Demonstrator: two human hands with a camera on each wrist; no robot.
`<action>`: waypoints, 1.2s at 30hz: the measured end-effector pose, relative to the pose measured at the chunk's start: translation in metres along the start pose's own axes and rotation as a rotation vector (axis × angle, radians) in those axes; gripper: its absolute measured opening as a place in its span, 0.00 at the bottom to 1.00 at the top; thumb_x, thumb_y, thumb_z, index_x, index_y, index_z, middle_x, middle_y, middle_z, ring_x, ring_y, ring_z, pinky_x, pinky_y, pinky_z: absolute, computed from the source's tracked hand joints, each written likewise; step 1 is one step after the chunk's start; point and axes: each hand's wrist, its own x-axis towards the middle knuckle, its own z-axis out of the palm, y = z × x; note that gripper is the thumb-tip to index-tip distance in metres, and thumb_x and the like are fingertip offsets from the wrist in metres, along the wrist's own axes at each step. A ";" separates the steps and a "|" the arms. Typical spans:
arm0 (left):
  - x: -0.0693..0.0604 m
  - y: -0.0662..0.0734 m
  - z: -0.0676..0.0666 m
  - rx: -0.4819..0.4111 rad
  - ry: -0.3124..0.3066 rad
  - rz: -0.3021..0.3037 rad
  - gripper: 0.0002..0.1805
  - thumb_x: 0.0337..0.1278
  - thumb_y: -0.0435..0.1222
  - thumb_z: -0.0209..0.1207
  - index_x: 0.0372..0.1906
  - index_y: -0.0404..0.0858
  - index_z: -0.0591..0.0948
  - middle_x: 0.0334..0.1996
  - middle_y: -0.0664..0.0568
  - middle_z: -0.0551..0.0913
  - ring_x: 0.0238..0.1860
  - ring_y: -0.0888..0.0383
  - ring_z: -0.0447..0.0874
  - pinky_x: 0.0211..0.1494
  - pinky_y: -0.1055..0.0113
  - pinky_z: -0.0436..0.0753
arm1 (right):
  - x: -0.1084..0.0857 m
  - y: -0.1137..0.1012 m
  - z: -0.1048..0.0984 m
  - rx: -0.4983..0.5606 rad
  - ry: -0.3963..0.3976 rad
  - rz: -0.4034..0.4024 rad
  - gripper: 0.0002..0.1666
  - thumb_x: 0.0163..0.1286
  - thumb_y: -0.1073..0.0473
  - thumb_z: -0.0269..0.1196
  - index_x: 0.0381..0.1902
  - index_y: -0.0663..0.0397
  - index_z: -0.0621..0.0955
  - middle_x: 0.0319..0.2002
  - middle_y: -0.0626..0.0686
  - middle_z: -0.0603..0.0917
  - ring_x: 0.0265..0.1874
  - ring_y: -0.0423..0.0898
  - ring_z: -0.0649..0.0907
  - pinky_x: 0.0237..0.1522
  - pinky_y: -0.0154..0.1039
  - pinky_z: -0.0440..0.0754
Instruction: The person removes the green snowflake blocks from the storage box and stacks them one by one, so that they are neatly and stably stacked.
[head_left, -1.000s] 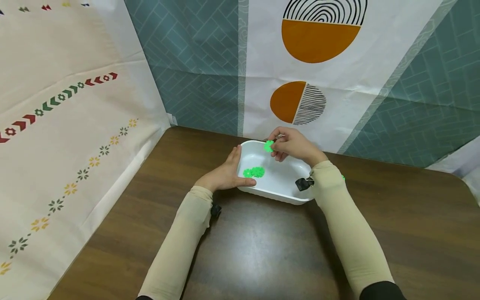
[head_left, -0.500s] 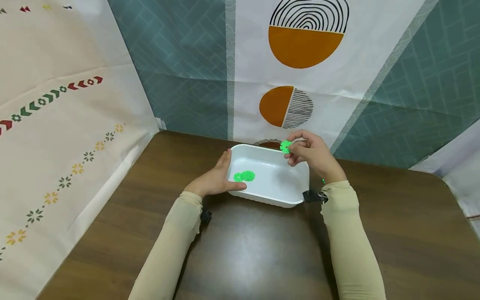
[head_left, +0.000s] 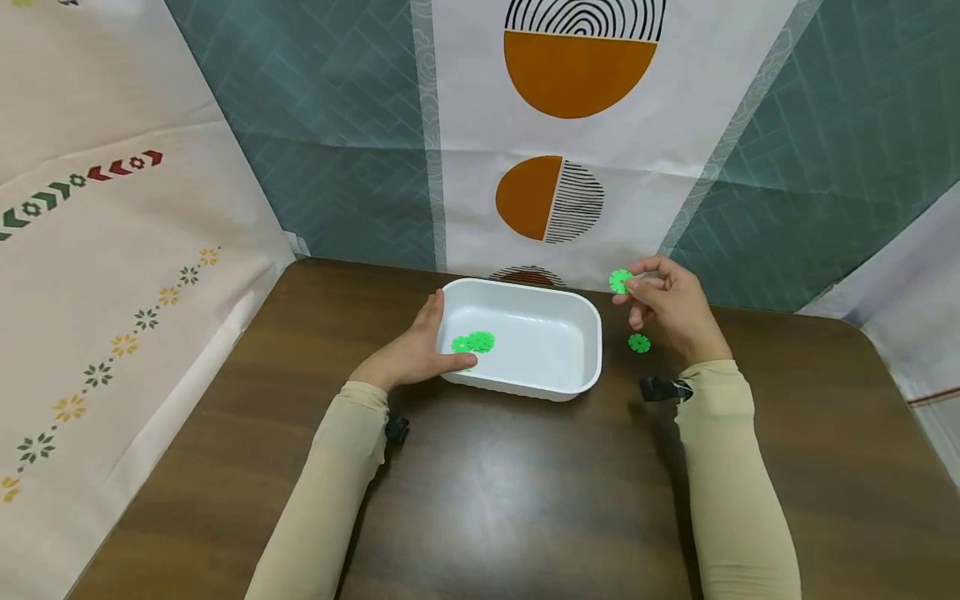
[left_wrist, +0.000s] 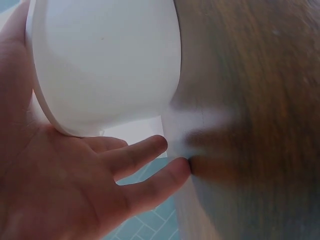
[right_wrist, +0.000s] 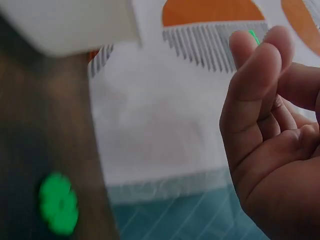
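A green notched disc (head_left: pixel 620 282) is pinched between the thumb and fingers of my right hand (head_left: pixel 674 310), held above the table to the right of the white tray (head_left: pixel 555 350). In the right wrist view only a sliver of that disc (right_wrist: pixel 254 36) shows at the fingertips. Another green disc (head_left: pixel 639 343) lies on the table below this hand. My left hand (head_left: pixel 410 351) spans the tray's left end, thumb over the near rim and fingers along the side. Several green discs (head_left: pixel 481 342) lie inside the tray near that thumb, partly overlapping.
The brown wooden table (head_left: pixel 480 500) meets a patterned cloth backdrop (head_left: pixel 345 192) just behind the tray. A cream printed cloth (head_left: pixel 135 275) borders the table's left edge. Another pale cloth (head_left: pixel 900 308) hangs at the far right.
My right hand has moved right, from over the tray to beyond its right end, with the disc still pinched. The disc on the table has come into full view. My left hand stays on the tray.
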 end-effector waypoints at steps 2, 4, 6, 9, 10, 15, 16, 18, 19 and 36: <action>0.000 -0.001 -0.001 0.004 0.005 -0.001 0.70 0.56 0.62 0.66 0.80 0.42 0.26 0.81 0.49 0.27 0.79 0.45 0.40 0.75 0.50 0.55 | -0.002 0.003 -0.007 -0.015 0.015 0.032 0.08 0.76 0.68 0.59 0.50 0.60 0.74 0.30 0.55 0.89 0.12 0.45 0.78 0.21 0.35 0.80; 0.000 -0.002 -0.002 0.007 0.015 0.003 0.70 0.56 0.62 0.66 0.80 0.41 0.27 0.81 0.48 0.27 0.79 0.45 0.40 0.75 0.49 0.55 | -0.003 0.008 -0.014 -0.025 0.032 0.071 0.08 0.77 0.66 0.59 0.50 0.59 0.74 0.29 0.54 0.88 0.12 0.44 0.76 0.20 0.35 0.78; 0.000 -0.002 -0.003 0.006 0.019 0.006 0.69 0.56 0.61 0.66 0.80 0.41 0.27 0.81 0.48 0.28 0.79 0.45 0.39 0.76 0.49 0.55 | -0.006 0.014 -0.022 -0.033 0.042 0.111 0.07 0.77 0.64 0.59 0.50 0.58 0.74 0.27 0.52 0.87 0.12 0.43 0.74 0.19 0.34 0.76; 0.000 -0.002 -0.003 0.004 0.015 0.001 0.69 0.57 0.61 0.66 0.80 0.41 0.26 0.81 0.48 0.27 0.80 0.46 0.38 0.76 0.50 0.53 | -0.011 0.023 -0.033 -0.011 0.035 0.172 0.08 0.78 0.64 0.58 0.49 0.60 0.72 0.24 0.51 0.84 0.13 0.42 0.72 0.18 0.33 0.73; 0.000 -0.002 -0.003 0.001 0.014 -0.001 0.69 0.57 0.61 0.66 0.80 0.41 0.26 0.81 0.48 0.27 0.80 0.46 0.38 0.76 0.50 0.53 | -0.012 0.026 -0.036 -0.006 0.026 0.193 0.08 0.78 0.64 0.58 0.49 0.60 0.72 0.23 0.51 0.83 0.13 0.42 0.72 0.18 0.33 0.72; -0.001 -0.002 -0.002 -0.011 0.006 0.005 0.68 0.58 0.60 0.65 0.79 0.42 0.26 0.81 0.49 0.27 0.79 0.47 0.37 0.76 0.50 0.53 | -0.018 0.043 -0.049 -0.093 -0.015 0.295 0.09 0.79 0.64 0.56 0.50 0.63 0.70 0.24 0.50 0.81 0.16 0.40 0.73 0.21 0.33 0.75; -0.001 -0.002 -0.002 -0.009 0.005 0.008 0.68 0.58 0.61 0.65 0.79 0.42 0.26 0.81 0.49 0.27 0.79 0.47 0.37 0.76 0.49 0.53 | -0.018 0.046 -0.050 -0.119 -0.021 0.311 0.10 0.79 0.63 0.56 0.51 0.63 0.70 0.24 0.49 0.81 0.17 0.40 0.74 0.22 0.34 0.76; -0.001 -0.002 -0.001 -0.006 0.001 0.010 0.68 0.58 0.61 0.65 0.79 0.42 0.26 0.81 0.49 0.27 0.79 0.47 0.37 0.76 0.50 0.54 | -0.019 0.050 -0.053 -0.168 -0.030 0.335 0.11 0.79 0.63 0.56 0.52 0.64 0.70 0.24 0.49 0.81 0.17 0.39 0.75 0.23 0.35 0.78; -0.001 -0.002 0.000 -0.003 -0.001 0.012 0.68 0.58 0.61 0.64 0.79 0.43 0.26 0.81 0.49 0.27 0.79 0.47 0.38 0.76 0.49 0.54 | -0.020 0.052 -0.054 -0.183 -0.034 0.348 0.11 0.79 0.63 0.56 0.52 0.65 0.70 0.25 0.50 0.81 0.18 0.40 0.75 0.24 0.35 0.78; 0.000 -0.001 0.000 0.019 -0.005 0.004 0.68 0.58 0.62 0.64 0.79 0.44 0.25 0.81 0.47 0.27 0.79 0.43 0.41 0.74 0.45 0.56 | -0.021 0.058 -0.054 -0.340 -0.042 0.427 0.17 0.76 0.66 0.55 0.57 0.70 0.69 0.28 0.55 0.83 0.19 0.43 0.80 0.27 0.40 0.84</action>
